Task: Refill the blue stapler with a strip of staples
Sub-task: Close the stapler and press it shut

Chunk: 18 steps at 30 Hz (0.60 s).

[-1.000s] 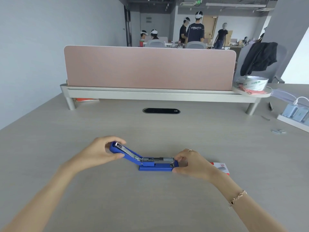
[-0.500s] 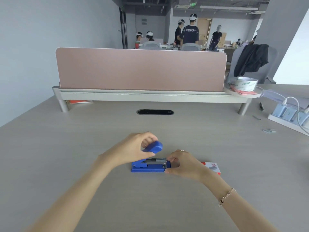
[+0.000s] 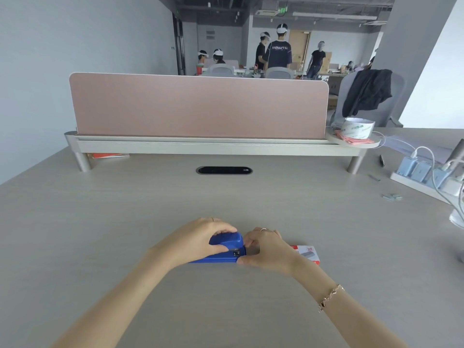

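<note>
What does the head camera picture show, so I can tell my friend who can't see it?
A person's two hands hold a blue stapler flat on a pale desk: the left hand presses its top down, the right hand steadies its front end. A red and white staple box lies just behind the right hand, and a pink divider stands further back.

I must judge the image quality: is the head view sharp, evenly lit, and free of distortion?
Head view: soft even light, the blue plastic stapler under both hands sharp; wide-angle lens bows the pale wooden desk edges; the people far behind look small and soft; no glare on the desk.
</note>
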Each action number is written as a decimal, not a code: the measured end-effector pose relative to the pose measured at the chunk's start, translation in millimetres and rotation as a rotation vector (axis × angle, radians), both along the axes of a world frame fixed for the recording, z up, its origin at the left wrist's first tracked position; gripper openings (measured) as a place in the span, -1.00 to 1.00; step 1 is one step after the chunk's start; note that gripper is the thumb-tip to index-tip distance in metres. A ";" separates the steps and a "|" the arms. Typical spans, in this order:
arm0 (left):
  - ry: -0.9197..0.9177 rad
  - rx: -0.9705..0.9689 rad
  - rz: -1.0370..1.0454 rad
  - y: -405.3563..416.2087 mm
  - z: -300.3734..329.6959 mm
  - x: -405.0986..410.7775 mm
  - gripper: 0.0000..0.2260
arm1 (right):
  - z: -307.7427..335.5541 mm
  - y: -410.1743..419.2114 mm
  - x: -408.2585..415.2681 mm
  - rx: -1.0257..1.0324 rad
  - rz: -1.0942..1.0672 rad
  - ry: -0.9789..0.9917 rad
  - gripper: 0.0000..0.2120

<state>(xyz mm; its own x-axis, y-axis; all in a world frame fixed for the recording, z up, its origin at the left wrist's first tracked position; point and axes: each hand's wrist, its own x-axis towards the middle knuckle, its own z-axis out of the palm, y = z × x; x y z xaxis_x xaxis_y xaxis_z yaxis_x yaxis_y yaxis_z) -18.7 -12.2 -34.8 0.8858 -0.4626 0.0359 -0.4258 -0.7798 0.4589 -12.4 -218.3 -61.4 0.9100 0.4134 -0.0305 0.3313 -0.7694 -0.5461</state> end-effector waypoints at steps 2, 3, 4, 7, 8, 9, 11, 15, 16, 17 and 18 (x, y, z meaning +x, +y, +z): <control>-0.019 0.007 0.030 8.6 -1.0 -1.7 -0.60 | 3.4 -2.6 -1.7 0.046 -0.022 0.050 -0.73; -0.025 0.005 0.046 14.1 -1.8 -2.4 -0.60 | 5.3 -4.4 -2.6 0.097 -0.040 0.074 -0.70; -0.026 0.009 0.054 19.7 -2.3 -3.1 -0.63 | 7.2 -6.4 -3.3 0.153 -0.061 0.086 -0.69; -0.013 0.035 0.048 32.6 -1.9 -4.0 -0.77 | 12.3 -10.0 -4.8 0.280 -0.093 0.077 -0.70; -0.006 0.041 0.049 34.8 -1.5 -3.9 -0.80 | 13.4 -9.6 -4.6 0.303 -0.087 0.053 -0.71; 0.001 0.044 0.050 36.0 -0.9 -3.9 -0.81 | 14.5 -8.4 -4.5 0.314 -0.081 0.024 -0.72; 0.023 0.033 0.052 36.8 -0.7 -2.9 -0.81 | 16.2 -4.7 -5.1 0.315 -0.066 -0.024 -0.73; 0.048 -0.006 0.051 36.0 -2.4 -0.2 -0.80 | 18.9 0.6 -4.3 0.242 -0.028 -0.063 -0.83; 0.048 -0.009 0.053 35.5 -4.0 0.7 -0.79 | 19.5 1.0 -3.7 0.205 -0.018 -0.070 -0.83; 0.043 -0.006 0.057 34.8 -5.9 1.7 -0.78 | 19.5 1.5 -3.1 0.158 -0.005 -0.082 -0.83; 0.036 0.001 0.060 34.0 -7.7 2.6 -0.77 | 18.7 1.8 -2.4 0.115 0.006 -0.093 -0.83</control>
<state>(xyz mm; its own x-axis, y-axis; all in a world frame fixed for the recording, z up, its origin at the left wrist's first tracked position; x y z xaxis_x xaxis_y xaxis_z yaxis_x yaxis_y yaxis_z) -16.2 21.8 -42.6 0.9126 -0.4089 0.0028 -0.3617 -0.8039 0.4722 -14.8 -216.4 -42.7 0.9044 0.4145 0.1015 0.3886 -0.7017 -0.5971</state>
